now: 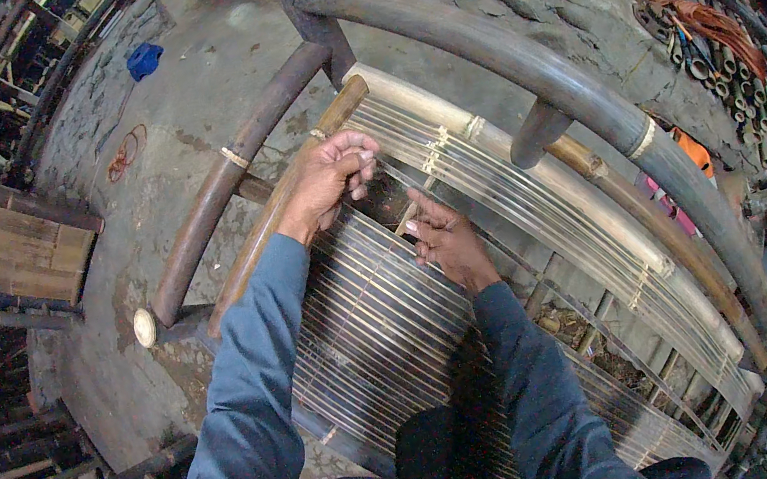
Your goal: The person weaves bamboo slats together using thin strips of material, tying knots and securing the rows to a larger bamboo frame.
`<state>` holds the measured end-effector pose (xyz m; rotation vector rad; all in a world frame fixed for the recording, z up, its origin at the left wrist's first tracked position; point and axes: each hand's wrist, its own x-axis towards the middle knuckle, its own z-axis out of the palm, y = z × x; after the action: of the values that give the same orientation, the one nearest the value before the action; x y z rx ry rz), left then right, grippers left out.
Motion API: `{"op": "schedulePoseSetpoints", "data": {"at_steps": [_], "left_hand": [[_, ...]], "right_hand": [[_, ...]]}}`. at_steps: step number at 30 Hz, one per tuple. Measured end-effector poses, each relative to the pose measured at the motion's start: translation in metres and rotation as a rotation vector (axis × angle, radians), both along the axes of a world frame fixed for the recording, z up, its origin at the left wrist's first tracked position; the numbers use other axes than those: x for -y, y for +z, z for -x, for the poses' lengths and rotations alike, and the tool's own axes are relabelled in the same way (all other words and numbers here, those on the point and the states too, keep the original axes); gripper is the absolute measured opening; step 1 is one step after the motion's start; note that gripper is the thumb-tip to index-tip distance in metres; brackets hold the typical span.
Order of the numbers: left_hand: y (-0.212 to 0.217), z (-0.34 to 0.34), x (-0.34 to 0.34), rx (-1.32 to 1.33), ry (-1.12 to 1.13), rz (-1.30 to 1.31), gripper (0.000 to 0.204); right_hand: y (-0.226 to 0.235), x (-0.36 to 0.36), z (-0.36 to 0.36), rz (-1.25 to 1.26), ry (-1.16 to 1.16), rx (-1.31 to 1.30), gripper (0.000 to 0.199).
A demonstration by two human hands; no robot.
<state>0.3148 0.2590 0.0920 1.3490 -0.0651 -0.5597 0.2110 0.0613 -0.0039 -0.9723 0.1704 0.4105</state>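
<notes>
The slatted panel [364,304] is lying inside the dark bamboo frame [468,17], its far edge running near the left hand [328,178] and right hand [449,239]. Both are forming narrow pinches; anything gripped cannot be told. Open gaps are separating panel from slat row [538,193]. Floor [180,116] is extending left outside.

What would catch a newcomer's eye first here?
First, the left hand and right hand, near each other by the slats, mid-picture. A thick dark pole sweeps across the upper right. Upper left, a bright blue object lies on the grey floor.
</notes>
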Motion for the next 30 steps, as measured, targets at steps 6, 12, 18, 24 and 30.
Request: {"op": "schedulePoseSetpoints", "data": {"at_steps": [6,12,18,24,30], "left_hand": [[0.002,-0.016,0.028,0.037,0.185,0.040,0.011],[0.013,-0.011,0.044,-0.053,0.229,0.096,0.011],[0.026,-0.025,0.048,-0.013,0.232,0.191,0.012],[-0.006,-0.032,-0.003,0.618,0.090,-0.721,0.018],[-0.038,0.008,-0.034,0.611,0.258,-0.780,0.022]], "right_hand": [[0.008,-0.016,-0.003,0.178,-0.059,0.084,0.052],[0.010,-0.023,-0.018,0.327,-0.084,0.063,0.043],[-0.038,-0.022,-0.026,0.547,-0.115,0.277,0.013],[0.027,0.007,0.019,1.077,-0.321,0.646,0.022],[0.095,0.076,0.085,0.548,0.006,0.212,0.030]]}}
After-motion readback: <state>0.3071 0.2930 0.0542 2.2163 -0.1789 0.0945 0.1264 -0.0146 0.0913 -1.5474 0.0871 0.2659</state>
